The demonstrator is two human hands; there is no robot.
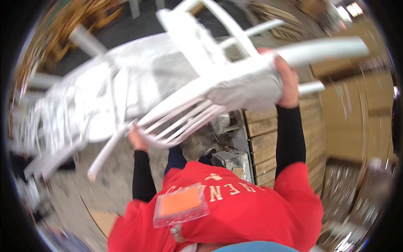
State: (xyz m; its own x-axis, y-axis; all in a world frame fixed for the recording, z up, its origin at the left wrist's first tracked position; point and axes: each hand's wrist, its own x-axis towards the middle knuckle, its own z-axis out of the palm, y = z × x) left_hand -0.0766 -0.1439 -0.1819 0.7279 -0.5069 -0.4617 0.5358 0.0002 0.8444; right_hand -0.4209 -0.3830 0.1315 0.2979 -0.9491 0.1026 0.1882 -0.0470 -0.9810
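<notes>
A white chair (184,94) with a slatted back hangs tilted on its side in front of me, held between both hands. Grey wrapping covers its seat (247,86). My left hand (137,137) is closed round the frame at the lower left, beside the slats. My right hand (288,82) grips the seat edge near a thick white leg (323,50); its fingertips are partly hidden behind the chair. Motion blurs the chair. Just beyond it, to the left, is a row of more white chairs (88,101) under clear plastic film.
Wooden slats (268,147), perhaps a pallet, lie to the right, with tall cardboard boxes (344,117) past them. A grey metal box (233,161) stands near my feet on the concrete floor (100,161). Stacked brown pieces (79,21) fill the far left.
</notes>
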